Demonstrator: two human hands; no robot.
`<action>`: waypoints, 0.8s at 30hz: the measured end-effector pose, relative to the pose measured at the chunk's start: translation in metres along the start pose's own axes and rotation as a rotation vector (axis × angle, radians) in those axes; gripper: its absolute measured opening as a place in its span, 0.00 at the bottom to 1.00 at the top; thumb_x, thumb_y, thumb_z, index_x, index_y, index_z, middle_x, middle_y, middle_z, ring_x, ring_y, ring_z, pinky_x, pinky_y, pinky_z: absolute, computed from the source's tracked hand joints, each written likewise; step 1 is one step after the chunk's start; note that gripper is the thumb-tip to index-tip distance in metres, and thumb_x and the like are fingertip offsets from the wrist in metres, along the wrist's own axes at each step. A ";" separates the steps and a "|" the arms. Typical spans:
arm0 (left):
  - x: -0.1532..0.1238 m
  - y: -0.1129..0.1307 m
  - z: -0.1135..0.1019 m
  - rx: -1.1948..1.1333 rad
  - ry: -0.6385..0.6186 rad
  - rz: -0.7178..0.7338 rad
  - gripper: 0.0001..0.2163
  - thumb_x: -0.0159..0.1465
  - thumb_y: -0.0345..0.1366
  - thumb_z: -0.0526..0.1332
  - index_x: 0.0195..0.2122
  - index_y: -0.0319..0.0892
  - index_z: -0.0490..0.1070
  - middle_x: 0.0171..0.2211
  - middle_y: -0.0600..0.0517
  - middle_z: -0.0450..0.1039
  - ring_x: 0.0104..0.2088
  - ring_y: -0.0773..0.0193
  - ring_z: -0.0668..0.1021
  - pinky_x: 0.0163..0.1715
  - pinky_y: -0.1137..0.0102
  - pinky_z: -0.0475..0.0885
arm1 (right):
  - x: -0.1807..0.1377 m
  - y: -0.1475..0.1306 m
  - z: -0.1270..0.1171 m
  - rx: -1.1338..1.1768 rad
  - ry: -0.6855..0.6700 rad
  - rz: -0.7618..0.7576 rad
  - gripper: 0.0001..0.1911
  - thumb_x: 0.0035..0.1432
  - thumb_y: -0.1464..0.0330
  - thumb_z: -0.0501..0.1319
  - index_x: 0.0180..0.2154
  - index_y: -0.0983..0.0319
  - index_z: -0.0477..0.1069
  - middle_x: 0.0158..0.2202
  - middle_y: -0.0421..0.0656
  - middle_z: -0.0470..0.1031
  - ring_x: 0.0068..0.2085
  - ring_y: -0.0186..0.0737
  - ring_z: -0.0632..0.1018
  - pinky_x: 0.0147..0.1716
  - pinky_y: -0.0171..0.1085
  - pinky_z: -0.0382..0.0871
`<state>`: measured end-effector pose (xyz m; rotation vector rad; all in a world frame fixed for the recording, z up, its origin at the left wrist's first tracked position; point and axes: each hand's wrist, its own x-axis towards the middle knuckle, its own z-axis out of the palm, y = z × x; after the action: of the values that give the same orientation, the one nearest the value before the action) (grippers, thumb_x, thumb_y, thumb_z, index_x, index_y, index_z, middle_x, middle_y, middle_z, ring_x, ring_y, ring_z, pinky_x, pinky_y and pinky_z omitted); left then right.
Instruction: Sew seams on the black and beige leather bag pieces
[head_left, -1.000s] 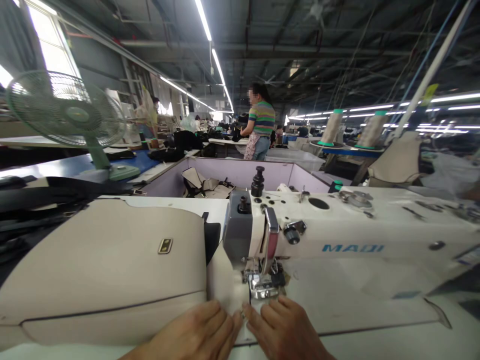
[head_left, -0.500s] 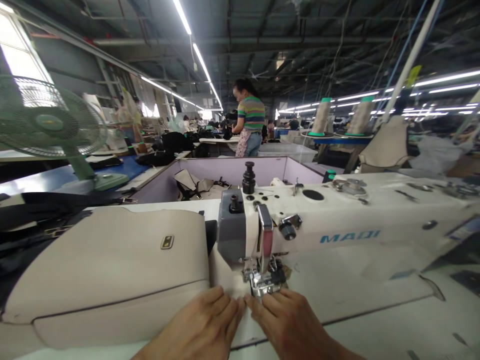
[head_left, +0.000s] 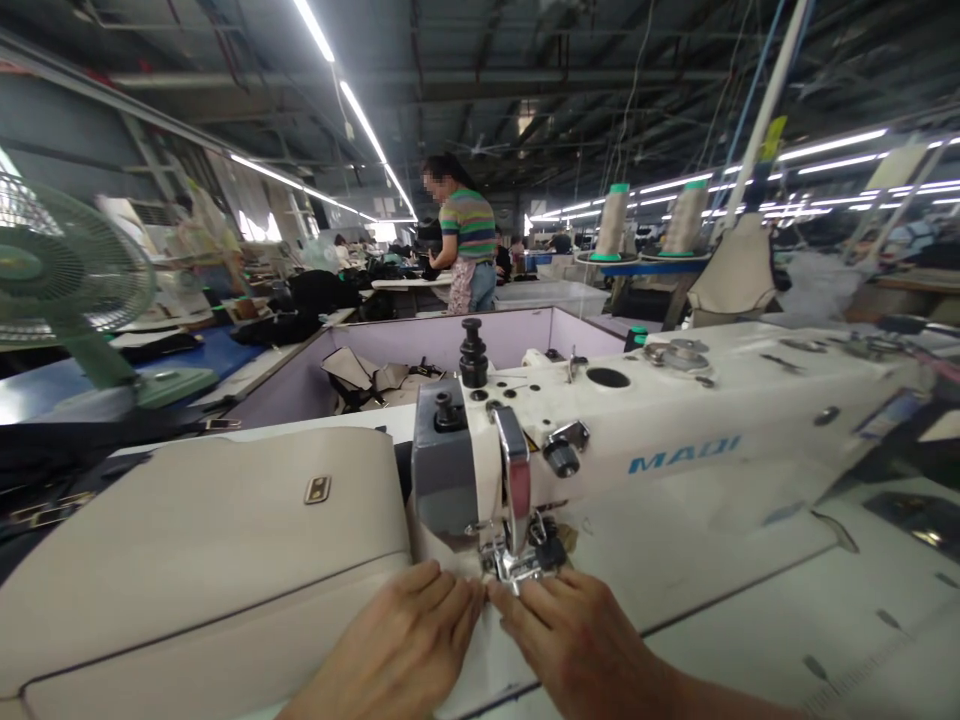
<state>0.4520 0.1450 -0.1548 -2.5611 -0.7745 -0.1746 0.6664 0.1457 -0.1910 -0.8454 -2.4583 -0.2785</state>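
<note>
A beige leather-like bag (head_left: 225, 560) with a dark seam and a small metal fitting lies on the machine bed, left of the sewing machine (head_left: 570, 395). Its right side runs in under the machine's head, toward the presser foot (head_left: 516, 572). My left hand (head_left: 409, 630) is closed, fingers bent, pinching the bag's edge just left of the foot. Close in front of the foot, my right hand (head_left: 574, 630) is closed too, with its thumb and fingers pressed on the same edge. The fingertips of both hands nearly meet. What lies directly beneath them is mostly hidden.
Behind the machine is a lilac-walled bin (head_left: 450, 335) holding beige pieces. A green fan (head_left: 82, 260) stands at left on a blue table, near dark bags. Thread cones (head_left: 611, 222) rise at the right. Farther back, a person in a striped shirt (head_left: 466, 225) stands at a table.
The view has turned slightly right, so the scene sits farther left. Both hands stay at the presser foot, keeping their grip on the bag's edge.
</note>
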 end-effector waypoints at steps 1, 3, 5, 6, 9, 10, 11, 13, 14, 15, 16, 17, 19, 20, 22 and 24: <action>-0.001 -0.001 0.002 -0.005 -0.002 0.000 0.09 0.62 0.30 0.62 0.43 0.39 0.70 0.36 0.54 0.73 0.32 0.61 0.71 0.35 0.65 0.62 | 0.000 0.000 0.000 0.003 -0.008 0.002 0.14 0.66 0.75 0.54 0.53 0.67 0.64 0.32 0.40 0.70 0.31 0.39 0.70 0.29 0.41 0.55; -0.001 -0.002 0.004 -0.017 -0.001 0.001 0.09 0.62 0.29 0.61 0.44 0.39 0.69 0.36 0.54 0.72 0.33 0.61 0.71 0.36 0.65 0.62 | 0.000 -0.001 -0.002 0.006 -0.030 0.008 0.15 0.66 0.76 0.54 0.54 0.66 0.63 0.33 0.40 0.70 0.31 0.39 0.69 0.29 0.41 0.55; 0.000 -0.003 0.006 -0.020 -0.002 -0.003 0.08 0.62 0.29 0.60 0.43 0.40 0.69 0.37 0.54 0.72 0.34 0.61 0.71 0.36 0.65 0.62 | 0.000 -0.002 -0.003 0.013 -0.064 0.021 0.15 0.65 0.75 0.54 0.54 0.65 0.63 0.33 0.39 0.70 0.32 0.40 0.69 0.30 0.41 0.55; 0.001 -0.004 0.006 -0.017 -0.007 -0.009 0.08 0.62 0.28 0.60 0.42 0.40 0.69 0.36 0.54 0.72 0.33 0.61 0.71 0.36 0.65 0.61 | 0.001 -0.003 -0.004 0.018 -0.077 0.029 0.14 0.65 0.75 0.55 0.53 0.64 0.63 0.33 0.39 0.70 0.32 0.40 0.69 0.30 0.41 0.55; 0.004 -0.005 0.003 -0.004 -0.013 -0.025 0.07 0.61 0.28 0.60 0.40 0.41 0.70 0.35 0.54 0.72 0.32 0.60 0.70 0.34 0.64 0.61 | 0.002 -0.004 -0.006 0.032 -0.092 0.048 0.12 0.66 0.75 0.54 0.51 0.63 0.64 0.33 0.39 0.70 0.32 0.40 0.70 0.30 0.41 0.55; 0.004 -0.005 0.002 -0.001 -0.011 -0.027 0.06 0.61 0.27 0.60 0.40 0.41 0.70 0.35 0.54 0.72 0.32 0.60 0.70 0.35 0.64 0.61 | 0.003 -0.004 -0.006 0.035 -0.090 0.052 0.12 0.66 0.75 0.54 0.50 0.63 0.65 0.33 0.39 0.70 0.32 0.40 0.69 0.29 0.41 0.54; 0.005 -0.006 0.001 0.002 -0.008 -0.027 0.06 0.61 0.27 0.60 0.40 0.40 0.70 0.34 0.53 0.72 0.32 0.60 0.70 0.35 0.65 0.61 | 0.003 -0.004 -0.006 0.039 -0.090 0.053 0.11 0.66 0.75 0.54 0.49 0.62 0.65 0.33 0.39 0.70 0.31 0.39 0.69 0.29 0.41 0.54; 0.006 -0.006 0.000 0.018 -0.008 -0.021 0.07 0.61 0.28 0.60 0.40 0.40 0.70 0.35 0.53 0.72 0.32 0.60 0.71 0.35 0.65 0.62 | 0.004 -0.004 -0.006 0.046 -0.089 0.056 0.09 0.67 0.74 0.53 0.47 0.62 0.66 0.32 0.39 0.70 0.31 0.39 0.69 0.29 0.40 0.54; 0.006 -0.006 -0.001 0.028 -0.014 -0.017 0.07 0.61 0.28 0.60 0.41 0.39 0.70 0.35 0.52 0.73 0.32 0.60 0.71 0.35 0.65 0.62 | 0.004 -0.004 -0.006 0.049 -0.088 0.058 0.09 0.67 0.74 0.53 0.47 0.62 0.66 0.32 0.39 0.70 0.31 0.39 0.69 0.29 0.40 0.54; 0.006 -0.006 -0.002 0.037 -0.016 -0.012 0.08 0.61 0.27 0.61 0.41 0.39 0.70 0.35 0.52 0.73 0.33 0.60 0.71 0.35 0.65 0.62 | 0.004 -0.004 -0.005 0.051 -0.091 0.060 0.08 0.67 0.74 0.52 0.46 0.62 0.66 0.32 0.39 0.70 0.31 0.39 0.69 0.29 0.40 0.55; 0.006 -0.006 -0.002 0.046 -0.016 -0.010 0.08 0.61 0.27 0.61 0.42 0.38 0.70 0.36 0.52 0.73 0.33 0.60 0.71 0.35 0.65 0.63 | 0.004 -0.004 -0.005 0.052 -0.095 0.063 0.09 0.67 0.74 0.52 0.46 0.62 0.66 0.32 0.39 0.70 0.31 0.39 0.70 0.30 0.40 0.55; 0.005 -0.006 -0.002 0.053 -0.012 -0.009 0.09 0.60 0.27 0.61 0.43 0.37 0.70 0.36 0.51 0.74 0.33 0.60 0.71 0.35 0.65 0.63 | 0.004 -0.004 -0.005 0.053 -0.100 0.065 0.09 0.67 0.74 0.52 0.47 0.62 0.66 0.33 0.39 0.70 0.31 0.39 0.70 0.30 0.40 0.55; 0.004 -0.005 -0.002 0.060 -0.008 -0.010 0.10 0.60 0.27 0.62 0.44 0.36 0.70 0.37 0.51 0.74 0.33 0.59 0.72 0.36 0.65 0.63 | 0.004 -0.004 -0.005 0.058 -0.114 0.069 0.09 0.67 0.74 0.52 0.47 0.61 0.66 0.33 0.39 0.71 0.32 0.40 0.70 0.31 0.40 0.56; 0.003 -0.005 -0.002 0.062 -0.011 -0.012 0.10 0.60 0.27 0.61 0.44 0.36 0.70 0.37 0.51 0.74 0.33 0.59 0.72 0.36 0.65 0.63 | 0.004 -0.004 -0.005 0.060 -0.115 0.069 0.09 0.67 0.74 0.52 0.47 0.62 0.66 0.33 0.40 0.71 0.32 0.40 0.70 0.31 0.40 0.56; 0.002 -0.004 -0.001 0.062 -0.027 -0.016 0.10 0.61 0.28 0.60 0.44 0.37 0.70 0.37 0.51 0.73 0.33 0.59 0.72 0.36 0.64 0.63 | 0.004 -0.005 -0.007 0.063 -0.097 0.063 0.10 0.68 0.73 0.50 0.48 0.62 0.66 0.33 0.40 0.71 0.32 0.39 0.70 0.31 0.40 0.57; 0.001 -0.003 0.000 0.065 -0.044 -0.020 0.09 0.63 0.28 0.59 0.44 0.37 0.69 0.37 0.51 0.73 0.34 0.59 0.72 0.36 0.64 0.63 | 0.004 -0.006 -0.008 0.060 -0.055 0.054 0.11 0.69 0.72 0.48 0.47 0.62 0.67 0.32 0.40 0.70 0.31 0.39 0.70 0.30 0.39 0.56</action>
<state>0.4509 0.1477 -0.1530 -2.5047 -0.8095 -0.0978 0.6637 0.1404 -0.1828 -0.9033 -2.4768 -0.1633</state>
